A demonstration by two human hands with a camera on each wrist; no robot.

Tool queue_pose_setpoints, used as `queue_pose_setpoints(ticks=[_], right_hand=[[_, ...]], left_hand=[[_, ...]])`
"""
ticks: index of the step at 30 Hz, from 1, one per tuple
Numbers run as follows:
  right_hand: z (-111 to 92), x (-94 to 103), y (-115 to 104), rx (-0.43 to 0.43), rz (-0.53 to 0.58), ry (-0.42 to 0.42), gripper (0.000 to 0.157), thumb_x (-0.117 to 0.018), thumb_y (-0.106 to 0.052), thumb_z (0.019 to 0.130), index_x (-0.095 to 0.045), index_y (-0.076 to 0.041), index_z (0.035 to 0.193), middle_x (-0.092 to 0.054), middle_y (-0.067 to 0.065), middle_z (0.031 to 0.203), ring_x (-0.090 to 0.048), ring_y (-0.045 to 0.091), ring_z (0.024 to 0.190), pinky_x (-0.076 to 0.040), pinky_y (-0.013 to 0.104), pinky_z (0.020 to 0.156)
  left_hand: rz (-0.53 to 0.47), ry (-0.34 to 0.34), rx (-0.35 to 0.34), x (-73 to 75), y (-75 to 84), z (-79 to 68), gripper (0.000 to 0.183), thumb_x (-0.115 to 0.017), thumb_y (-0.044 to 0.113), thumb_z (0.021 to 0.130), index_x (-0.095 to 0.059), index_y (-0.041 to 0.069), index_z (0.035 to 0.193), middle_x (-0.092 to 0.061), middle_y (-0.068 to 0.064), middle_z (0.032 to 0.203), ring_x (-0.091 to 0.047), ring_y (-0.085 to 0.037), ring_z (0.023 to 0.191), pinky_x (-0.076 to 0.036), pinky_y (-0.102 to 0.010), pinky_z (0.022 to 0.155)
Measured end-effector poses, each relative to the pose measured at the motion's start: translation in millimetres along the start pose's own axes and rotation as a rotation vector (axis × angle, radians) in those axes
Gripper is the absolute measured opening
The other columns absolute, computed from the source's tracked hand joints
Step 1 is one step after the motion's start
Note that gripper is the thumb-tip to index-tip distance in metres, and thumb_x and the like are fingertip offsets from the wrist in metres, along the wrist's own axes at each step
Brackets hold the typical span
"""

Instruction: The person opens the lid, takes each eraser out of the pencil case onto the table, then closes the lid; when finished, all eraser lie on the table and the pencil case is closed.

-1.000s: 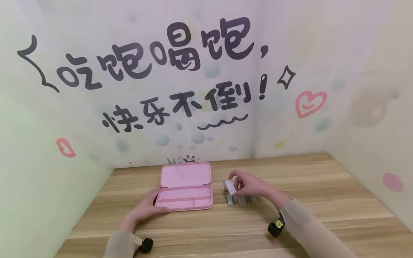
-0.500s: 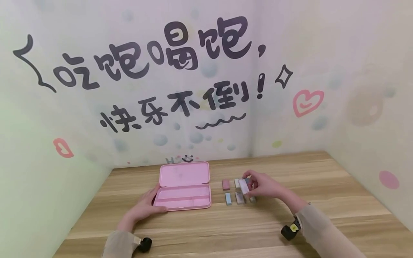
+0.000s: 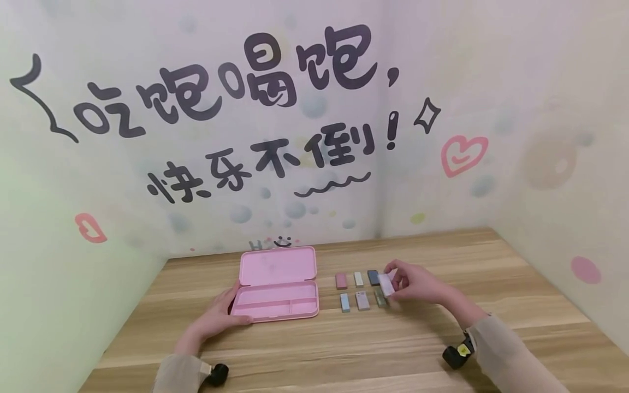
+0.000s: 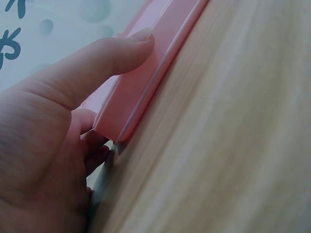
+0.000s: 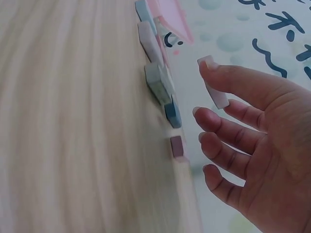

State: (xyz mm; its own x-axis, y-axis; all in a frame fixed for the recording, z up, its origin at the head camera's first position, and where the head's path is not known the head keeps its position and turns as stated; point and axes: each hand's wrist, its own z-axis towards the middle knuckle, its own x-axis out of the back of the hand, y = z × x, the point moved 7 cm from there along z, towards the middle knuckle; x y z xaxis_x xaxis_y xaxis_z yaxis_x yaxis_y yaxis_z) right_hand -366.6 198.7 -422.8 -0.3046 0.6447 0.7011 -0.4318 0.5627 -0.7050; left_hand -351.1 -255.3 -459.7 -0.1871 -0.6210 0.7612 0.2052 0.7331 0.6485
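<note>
A pink pencil case (image 3: 277,317) lies with its lid open and its divided tray facing up. My left hand (image 3: 216,316) grips its left end; in the left wrist view the thumb presses the front wall (image 4: 160,63) and the other fingers go behind the end. My right hand (image 3: 417,283) pinches a pale lavender-white eraser (image 3: 385,285) between thumb and fingers, raised above the right end of two short rows of small block erasers. In the right wrist view that eraser (image 5: 217,94) is tilted, partly covered by the thumb, with the remaining fingers loosely curled.
The back row has a pink eraser (image 3: 341,281), a cream one (image 3: 358,279) and a dark blue one (image 3: 373,277). In front lie light blue (image 3: 345,302), greyish lavender (image 3: 362,301) and green (image 3: 380,298) ones. A purple block (image 5: 178,147) shows past the dark blue one. A printed wall (image 3: 275,218) borders the table.
My right hand has moved rightward with the pale eraser, from over the left of the rows to their right end, uncovering the blocks. The left hand stays on the pencil case.
</note>
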Motion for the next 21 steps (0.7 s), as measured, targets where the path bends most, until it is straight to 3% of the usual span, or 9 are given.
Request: queue_pose_setpoints(ticks=[21], right_hand=[[-16.5,4.4,14.9,-0.047,-0.015,-0.006,0.05,-0.083,-0.017,0.074,-0.053,-0.006,0.112,-0.06,0.003,0.083,-0.057,0.017,0.073,-0.048,0.028,0.062]], left_hand=[[-0.019,-0.005,0.009,0.2,3.9,-1.5,0.111,-0.081,0.039,0.077,-0.011,0.0,0.154,-0.018,-0.031,0.153,-0.014,-0.051,0.139,-0.013,-0.066,0.107]])
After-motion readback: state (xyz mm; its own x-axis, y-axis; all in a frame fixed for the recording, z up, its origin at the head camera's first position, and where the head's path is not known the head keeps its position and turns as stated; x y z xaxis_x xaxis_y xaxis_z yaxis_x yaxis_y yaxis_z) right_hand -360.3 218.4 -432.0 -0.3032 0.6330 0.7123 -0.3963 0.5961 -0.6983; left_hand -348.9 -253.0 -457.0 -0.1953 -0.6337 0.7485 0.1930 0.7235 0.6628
